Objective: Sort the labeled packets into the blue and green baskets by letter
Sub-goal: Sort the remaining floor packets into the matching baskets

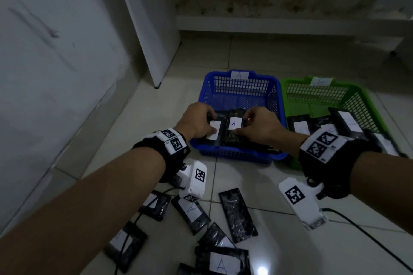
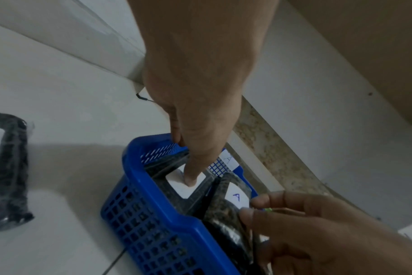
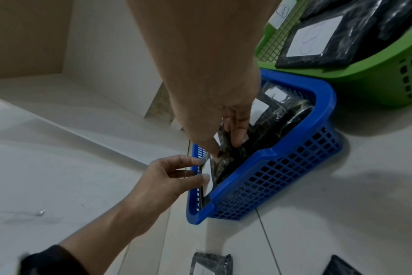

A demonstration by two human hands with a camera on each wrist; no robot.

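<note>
- The right hand (image 1: 259,126) pinches a black packet with a white label marked A (image 1: 234,123), thumb on the near face and fingertips (image 3: 238,134) curled over its far edge, so the packet stands tilted inside the blue basket (image 1: 237,156).
- The left hand (image 1: 196,121) pinches a 2nd packet (image 1: 215,130) just beside the 1st, its thumb (image 2: 192,178) pressed flat on that packet's white label (the letter is covered, so I cannot read it).
- Both packets are already within the basket's walls, near its front edge, resting on other packets there; the basket's far rim carries a tag marked A (image 1: 239,75).
- Step in hand, as I judge it: setting 2 packets down in the A basket at once.
- Next move calls for loosening both pinches so the packets settle flat, then lifting the hands out and reaching back to the loose packets on the tiled floor (image 1: 237,214), several with A labels showing.
- Pose: both forearms stretch forward side by side, wrists bent down, hands nearly touching over the basket.
- The green basket (image 1: 317,98) stands touching the blue one's right side and holds packets marked B (image 3: 310,39).
</note>
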